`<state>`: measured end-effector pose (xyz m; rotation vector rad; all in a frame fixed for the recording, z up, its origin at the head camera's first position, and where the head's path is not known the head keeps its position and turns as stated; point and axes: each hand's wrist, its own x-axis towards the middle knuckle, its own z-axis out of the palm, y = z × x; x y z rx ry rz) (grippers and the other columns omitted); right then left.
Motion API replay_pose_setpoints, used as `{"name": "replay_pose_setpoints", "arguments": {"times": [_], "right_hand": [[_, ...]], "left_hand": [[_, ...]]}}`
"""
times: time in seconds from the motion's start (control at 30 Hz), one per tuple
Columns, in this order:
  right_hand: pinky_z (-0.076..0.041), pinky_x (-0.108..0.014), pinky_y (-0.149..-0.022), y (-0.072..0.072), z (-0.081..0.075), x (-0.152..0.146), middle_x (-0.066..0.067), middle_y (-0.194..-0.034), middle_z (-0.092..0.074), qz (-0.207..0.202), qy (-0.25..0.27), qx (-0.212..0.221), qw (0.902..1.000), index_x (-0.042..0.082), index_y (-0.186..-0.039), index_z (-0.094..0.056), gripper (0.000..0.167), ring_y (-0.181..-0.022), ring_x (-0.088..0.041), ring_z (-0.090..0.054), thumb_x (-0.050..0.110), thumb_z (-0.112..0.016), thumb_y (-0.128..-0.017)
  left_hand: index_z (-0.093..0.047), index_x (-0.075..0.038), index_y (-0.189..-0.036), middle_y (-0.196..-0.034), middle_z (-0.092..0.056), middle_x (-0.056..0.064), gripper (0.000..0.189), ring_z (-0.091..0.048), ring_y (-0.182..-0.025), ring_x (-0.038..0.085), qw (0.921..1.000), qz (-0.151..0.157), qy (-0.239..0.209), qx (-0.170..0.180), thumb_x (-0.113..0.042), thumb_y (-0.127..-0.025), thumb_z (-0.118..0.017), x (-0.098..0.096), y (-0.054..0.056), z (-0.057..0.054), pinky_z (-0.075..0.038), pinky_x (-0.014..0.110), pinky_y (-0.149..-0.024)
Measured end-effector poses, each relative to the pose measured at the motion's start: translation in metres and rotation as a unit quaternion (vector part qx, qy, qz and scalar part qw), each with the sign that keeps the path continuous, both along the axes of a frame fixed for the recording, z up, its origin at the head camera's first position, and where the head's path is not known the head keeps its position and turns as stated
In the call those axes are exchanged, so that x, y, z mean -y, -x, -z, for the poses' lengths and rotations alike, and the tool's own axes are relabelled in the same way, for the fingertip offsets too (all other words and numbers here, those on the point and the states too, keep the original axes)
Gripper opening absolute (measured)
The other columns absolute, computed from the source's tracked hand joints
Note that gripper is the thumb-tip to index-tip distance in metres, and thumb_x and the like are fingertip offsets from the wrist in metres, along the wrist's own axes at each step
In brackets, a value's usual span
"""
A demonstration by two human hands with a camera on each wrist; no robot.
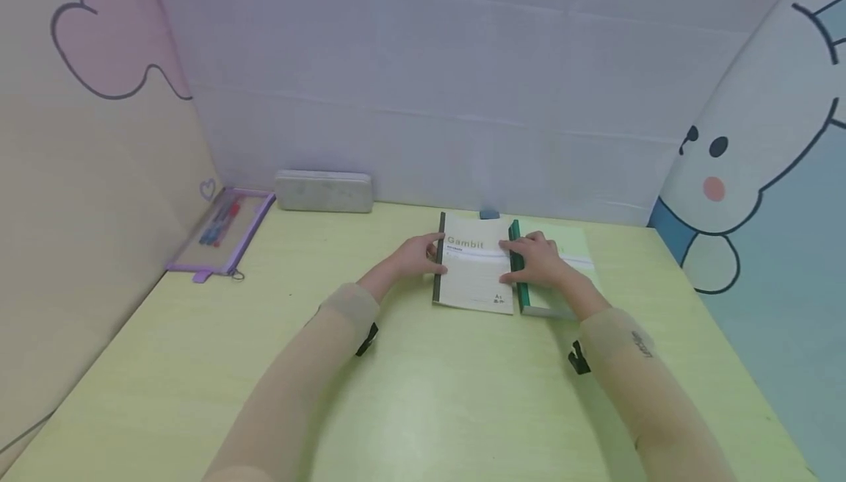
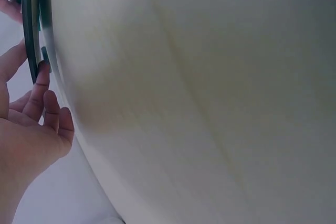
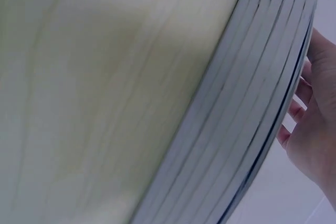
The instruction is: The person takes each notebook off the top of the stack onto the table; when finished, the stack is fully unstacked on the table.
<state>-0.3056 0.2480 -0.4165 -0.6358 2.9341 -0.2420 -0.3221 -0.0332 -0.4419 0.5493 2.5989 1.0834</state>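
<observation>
A cream notebook (image 1: 474, 269) marked "Gambit", with a dark spine, lies between my hands in the head view. My left hand (image 1: 418, 256) pinches its spine edge. The left wrist view shows that dark edge (image 2: 30, 40) off the table, with the thumb on one side and a finger (image 2: 39, 90) on the other. My right hand (image 1: 538, 258) reaches over a stack of green-spined notebooks (image 1: 551, 304), and its thumb and forefinger grip the cream notebook's right edge. Seen from the right wrist, the stack's layered page edges (image 3: 226, 108) stand below the right hand (image 3: 315, 124).
A grey pencil case (image 1: 324, 192) stands against the back wall. Left of it lies a clear zip pouch (image 1: 225, 236) with purple trim and pens inside. A small blue item (image 1: 489, 214) sits behind the notebooks. Printed cloth walls (image 1: 429, 63) surround the table on three sides.
</observation>
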Motion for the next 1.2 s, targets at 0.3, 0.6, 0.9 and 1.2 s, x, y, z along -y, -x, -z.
{"name": "replay_pose_setpoints", "arguments": {"times": [0.3, 0.6, 0.9, 1.2], "right_hand": [[-0.033, -0.059, -0.092, -0.005, -0.004, 0.008, -0.014, -0.133, -0.049, -0.040, -0.077, -0.025, 0.9959, 0.015, -0.139, -0.048, 0.073, -0.124, -0.040, -0.033, 0.056, -0.065, -0.081], [-0.034, -0.060, -0.096, -0.010, -0.003, 0.003, -0.017, -0.139, -0.044, -0.031, -0.020, -0.032, 0.9988, 0.012, -0.138, -0.049, 0.072, -0.126, -0.041, -0.035, 0.048, -0.070, -0.080], [-0.033, -0.059, -0.100, -0.019, -0.015, -0.025, -0.021, -0.138, -0.043, -0.016, 0.061, -0.027, 0.9976, 0.008, -0.139, -0.047, 0.069, -0.124, -0.042, -0.035, 0.039, -0.071, -0.082], [-0.028, -0.061, -0.102, -0.025, -0.023, -0.072, -0.023, -0.141, -0.038, 0.019, 0.101, -0.031, 0.9942, 0.007, -0.141, -0.043, 0.072, -0.127, -0.042, -0.031, 0.044, -0.067, -0.084]], "left_hand": [[-0.037, -0.008, -0.145, -0.087, -0.058, 0.002, 0.077, -0.051, -0.077, 0.015, 0.9955, 0.017, 0.092, -0.012, -0.030, -0.082, -0.074, -0.001, -0.003, 0.001, -0.042, 0.027, -0.070], [-0.042, -0.012, -0.143, -0.086, -0.058, 0.002, 0.071, -0.052, -0.078, 0.015, 0.9889, 0.031, 0.144, -0.021, -0.035, -0.083, -0.072, -0.006, -0.004, 0.001, -0.040, 0.027, -0.071], [-0.046, -0.014, -0.140, -0.090, -0.058, 0.000, 0.069, -0.048, -0.073, 0.013, 0.9932, 0.029, 0.091, -0.067, -0.040, -0.082, -0.072, -0.021, -0.011, -0.016, -0.038, 0.024, -0.062], [-0.044, -0.015, -0.141, -0.102, -0.063, 0.001, 0.074, -0.054, -0.089, 0.015, 0.9916, 0.027, 0.057, -0.113, -0.048, -0.081, -0.070, -0.048, -0.012, -0.030, -0.045, 0.035, -0.090]]}}
